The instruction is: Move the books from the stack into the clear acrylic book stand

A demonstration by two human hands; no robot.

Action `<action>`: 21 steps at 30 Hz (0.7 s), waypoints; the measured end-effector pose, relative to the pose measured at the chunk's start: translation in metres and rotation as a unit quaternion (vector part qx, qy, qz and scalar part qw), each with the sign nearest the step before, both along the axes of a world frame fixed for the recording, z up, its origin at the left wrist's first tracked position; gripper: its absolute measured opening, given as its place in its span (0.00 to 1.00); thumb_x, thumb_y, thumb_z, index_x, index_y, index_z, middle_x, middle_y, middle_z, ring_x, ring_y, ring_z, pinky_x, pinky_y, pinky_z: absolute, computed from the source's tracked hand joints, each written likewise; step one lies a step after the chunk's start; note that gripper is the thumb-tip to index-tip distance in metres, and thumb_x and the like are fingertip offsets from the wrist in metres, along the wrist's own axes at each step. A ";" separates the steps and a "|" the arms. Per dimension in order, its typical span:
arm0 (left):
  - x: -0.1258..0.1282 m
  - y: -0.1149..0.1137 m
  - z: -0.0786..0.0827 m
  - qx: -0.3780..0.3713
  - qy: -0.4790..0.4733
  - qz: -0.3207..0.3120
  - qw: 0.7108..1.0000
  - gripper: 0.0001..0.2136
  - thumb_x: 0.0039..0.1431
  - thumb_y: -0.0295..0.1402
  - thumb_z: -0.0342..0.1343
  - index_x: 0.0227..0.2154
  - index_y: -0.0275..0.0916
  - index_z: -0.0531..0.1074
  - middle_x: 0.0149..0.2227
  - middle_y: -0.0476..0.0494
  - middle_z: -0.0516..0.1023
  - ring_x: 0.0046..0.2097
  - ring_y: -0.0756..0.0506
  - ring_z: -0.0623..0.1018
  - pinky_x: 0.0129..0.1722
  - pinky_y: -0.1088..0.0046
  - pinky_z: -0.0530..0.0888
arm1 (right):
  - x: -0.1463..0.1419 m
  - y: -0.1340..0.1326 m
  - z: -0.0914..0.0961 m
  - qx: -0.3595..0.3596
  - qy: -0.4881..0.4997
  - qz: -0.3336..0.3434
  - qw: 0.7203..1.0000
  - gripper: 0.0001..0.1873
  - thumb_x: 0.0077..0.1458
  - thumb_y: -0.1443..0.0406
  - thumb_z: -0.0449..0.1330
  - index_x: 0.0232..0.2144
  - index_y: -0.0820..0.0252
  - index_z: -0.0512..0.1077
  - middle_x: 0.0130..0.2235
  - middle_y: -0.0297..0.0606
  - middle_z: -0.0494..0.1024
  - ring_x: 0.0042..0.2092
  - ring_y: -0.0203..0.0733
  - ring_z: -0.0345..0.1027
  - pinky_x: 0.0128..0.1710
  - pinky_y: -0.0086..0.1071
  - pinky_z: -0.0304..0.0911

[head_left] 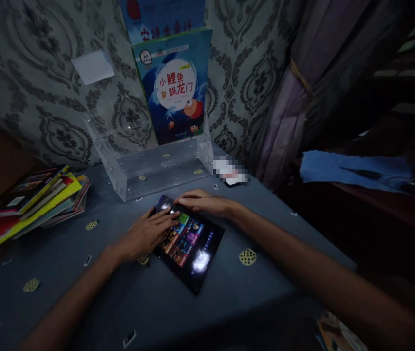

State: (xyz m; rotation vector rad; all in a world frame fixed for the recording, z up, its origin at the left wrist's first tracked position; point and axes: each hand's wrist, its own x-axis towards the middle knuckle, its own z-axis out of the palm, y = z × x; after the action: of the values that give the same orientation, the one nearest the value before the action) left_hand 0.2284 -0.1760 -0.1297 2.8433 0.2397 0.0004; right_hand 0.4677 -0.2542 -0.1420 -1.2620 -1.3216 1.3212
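A glossy dark book (pixel 192 243) with rows of small colourful pictures lies flat and slanted on the table. My left hand (pixel 151 230) rests across its left side, fingers stretched out over the cover. At the book's far edge is my right hand (pixel 202 201), its fingers extended and lying low by the corner. Both hands look open, with nothing gripped. Just beyond them stands a clear plastic book rack (pixel 156 187). A blue children's book (pixel 174 122) with a fish on its cover leans upright in the back of it, another blue book (pixel 163 19) behind.
Several books (pixel 47 204) form an uneven stack at the left. A blurred-out white item (pixel 229 170) lies right of the rack. Patterned wallpaper and a tied purple curtain (pixel 284 112) are behind the table (pixel 120 302). A blue cloth (pixel 353 168) lies at the far right.
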 end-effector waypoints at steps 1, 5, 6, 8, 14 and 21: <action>-0.004 0.007 0.004 -0.012 -0.005 0.003 1.000 0.20 0.66 0.28 0.46 0.59 0.48 0.65 0.65 0.44 0.64 0.67 0.41 0.60 0.67 0.46 0.50 | -0.001 -0.005 0.002 -0.024 0.008 0.010 1.000 0.23 0.53 0.50 0.64 0.42 0.62 0.77 0.39 0.41 0.79 0.38 0.40 0.73 0.39 0.36 0.71; -0.010 0.020 0.012 -0.073 -0.042 0.054 0.995 0.20 0.62 0.26 0.50 0.56 0.46 0.71 0.57 0.42 0.74 0.61 0.38 0.70 0.65 0.50 0.58 | -0.019 -0.026 0.008 -0.124 0.114 0.147 0.975 0.29 0.48 0.48 0.67 0.43 0.66 0.76 0.31 0.37 0.78 0.28 0.38 0.75 0.28 0.31 0.71; -0.009 0.018 0.012 -0.081 -0.047 0.068 0.993 0.19 0.62 0.28 0.50 0.54 0.45 0.72 0.56 0.42 0.75 0.60 0.38 0.72 0.63 0.52 0.62 | -0.027 -0.031 0.010 -0.142 0.136 0.201 0.960 0.30 0.47 0.48 0.67 0.44 0.66 0.76 0.31 0.38 0.78 0.29 0.39 0.76 0.28 0.31 0.71; -0.004 0.008 0.011 -0.066 -0.047 0.096 0.992 0.16 0.63 0.31 0.50 0.52 0.43 0.74 0.55 0.42 0.76 0.59 0.38 0.73 0.60 0.57 0.67 | -0.042 -0.038 0.011 -0.167 0.164 0.296 0.926 0.31 0.47 0.48 0.67 0.46 0.64 0.75 0.34 0.39 0.79 0.32 0.39 0.77 0.32 0.31 0.72; 0.020 -0.042 0.014 0.114 0.044 0.201 0.972 0.16 0.61 0.40 0.56 0.47 0.36 0.71 0.50 0.34 0.75 0.53 0.34 0.73 0.47 0.56 0.75 | -0.037 -0.027 -0.001 -0.134 0.131 0.325 0.927 0.26 0.48 0.49 0.67 0.39 0.66 0.75 0.29 0.38 0.80 0.28 0.36 0.76 0.24 0.24 0.67; 0.046 -0.068 0.020 0.197 0.122 0.278 0.932 0.10 0.65 0.37 0.50 0.41 0.35 0.67 0.43 0.35 0.72 0.47 0.35 0.73 0.36 0.62 0.75 | -0.001 -0.003 -0.010 -0.009 0.201 -0.158 0.967 0.08 0.59 0.65 0.59 0.30 0.65 0.74 0.26 0.35 0.78 0.24 0.28 0.70 0.19 0.20 0.57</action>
State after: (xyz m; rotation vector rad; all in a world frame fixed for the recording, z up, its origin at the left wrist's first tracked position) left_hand 0.2741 -0.2437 -0.1094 3.0421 1.2139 -0.2112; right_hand 0.4663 -0.2575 -0.1521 -1.0889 -0.7915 1.2759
